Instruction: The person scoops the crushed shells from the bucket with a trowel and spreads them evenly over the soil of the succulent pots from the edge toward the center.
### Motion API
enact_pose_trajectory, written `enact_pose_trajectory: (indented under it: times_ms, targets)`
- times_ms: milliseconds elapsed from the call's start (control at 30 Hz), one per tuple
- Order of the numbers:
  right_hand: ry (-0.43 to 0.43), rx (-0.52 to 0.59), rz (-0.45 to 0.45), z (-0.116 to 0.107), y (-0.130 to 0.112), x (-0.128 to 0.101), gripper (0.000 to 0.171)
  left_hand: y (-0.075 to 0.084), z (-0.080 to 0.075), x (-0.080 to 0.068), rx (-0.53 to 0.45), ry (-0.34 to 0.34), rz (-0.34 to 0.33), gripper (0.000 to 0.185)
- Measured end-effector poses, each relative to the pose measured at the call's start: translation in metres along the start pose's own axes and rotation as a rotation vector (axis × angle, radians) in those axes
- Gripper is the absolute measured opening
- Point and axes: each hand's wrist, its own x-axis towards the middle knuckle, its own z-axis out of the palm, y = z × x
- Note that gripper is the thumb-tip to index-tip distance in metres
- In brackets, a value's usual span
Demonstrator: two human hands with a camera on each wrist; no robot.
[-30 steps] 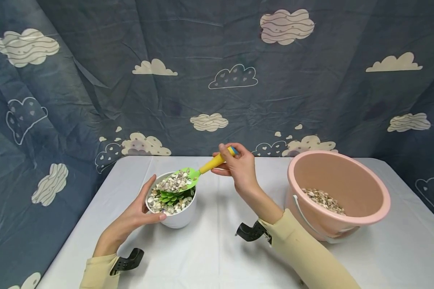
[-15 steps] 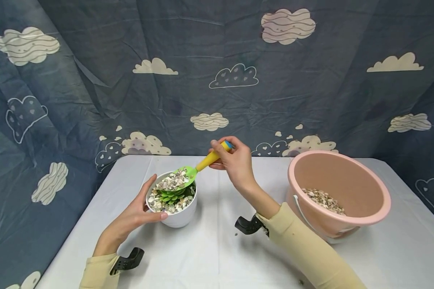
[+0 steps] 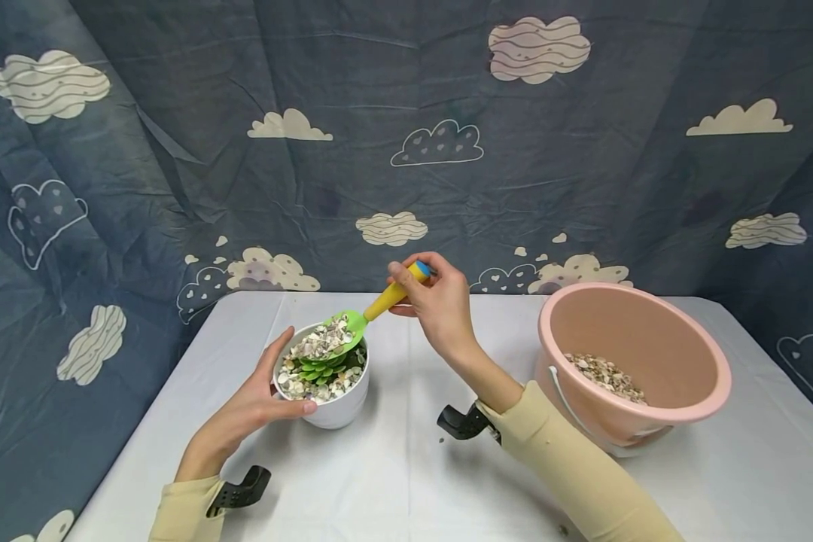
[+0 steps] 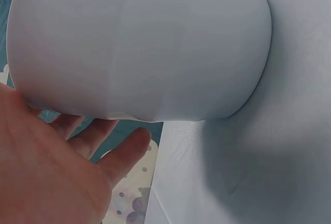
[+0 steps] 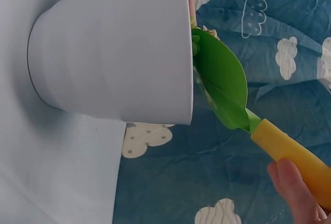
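Trowel [image 3: 357,322] tipped steeper vs before; L hand [image 3: 249,400] gripping wht pot [image 3: 339,411], R hand [image 3: 442,304] gripping yel. hndl [image 3: 385,302].

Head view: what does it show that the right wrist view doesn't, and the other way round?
Only the head view shows the pink bucket, the gravel inside it and the two black wrist mounts. Only the right wrist view shows the underside of the green trowel. Both show the white pot, the right grip on the trowel's yellow handle and the cloud-patterned cloth.
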Motion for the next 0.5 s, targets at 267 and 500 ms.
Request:
enact_pose_trajectory:
  times_ms: [267,500]
  targets:
    - [-0.018,-0.069,-0.015,0.005,-0.025,-0.009,0.025,0.001,0.001,0.000,0.034,0.015,-0.009,0.115]
    - [-0.018,-0.068,-0.005,0.003,-0.023,-0.008,0.025,0.005,0.001,-0.001,0.038,0.012,-0.011,0.115]
